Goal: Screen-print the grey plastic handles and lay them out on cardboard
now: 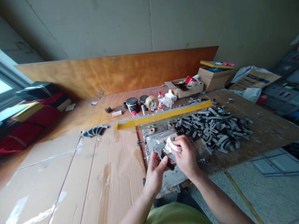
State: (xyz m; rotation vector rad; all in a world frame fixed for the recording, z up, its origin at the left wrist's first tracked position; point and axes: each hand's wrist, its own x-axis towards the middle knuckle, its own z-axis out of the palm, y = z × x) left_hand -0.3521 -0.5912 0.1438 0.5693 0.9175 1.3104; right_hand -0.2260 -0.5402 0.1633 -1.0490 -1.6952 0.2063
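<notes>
Low over a grey metal plate [154,140], my left hand [155,171] is closed around a curved grey-and-black plastic handle [159,147]. The handle's grey end points up and left, and its black end sticks out below my fingers. My right hand [188,157] pinches a crumpled white cloth [171,145] close against the handle's upper side; whether they touch is hard to tell. Just beyond my right hand spreads a heap of similar grey-and-black handles [217,124]. Several more handles [94,131] lie in a neat row on the cardboard sheet [88,174] to the left.
A long yellow-edged strip [163,115] crosses the table behind the plate. Beyond it stand black tubs [132,105], a roll of tape [151,102], a red-capped bottle [160,99] and an open carton [185,88]. Red and black bundles [35,124] sit at far left.
</notes>
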